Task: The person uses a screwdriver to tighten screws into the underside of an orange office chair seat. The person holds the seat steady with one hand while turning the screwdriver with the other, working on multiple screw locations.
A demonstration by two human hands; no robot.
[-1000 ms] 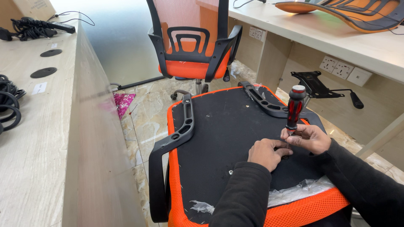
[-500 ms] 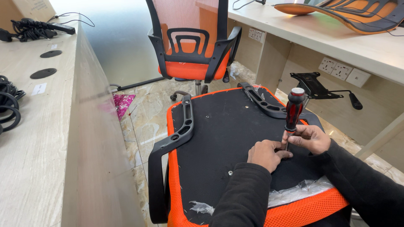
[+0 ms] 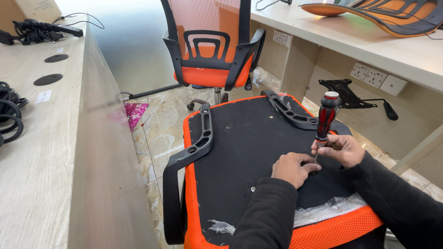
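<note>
Screwdriver [image 3: 326, 119], red-and-black handle, upright: shaft gripped low by right hand [image 3: 339, 148] fingers, handle rising above them. Left hand [image 3: 291, 168] fingers curled at the tip, resting on upturned chair seat [image 3: 249, 138]; loose screw [image 3: 253, 189] lies just left of them.

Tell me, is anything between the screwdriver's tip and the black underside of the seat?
Nothing visible. The screwdriver stands upright on the seat underside, its shaft held by the right hand; the left hand rests beside the tip, partly hiding it.

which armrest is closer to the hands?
The black armrest on the seat's far-right edge, just beyond the right hand and screwdriver; the other armrest lies along the left edge.
</note>
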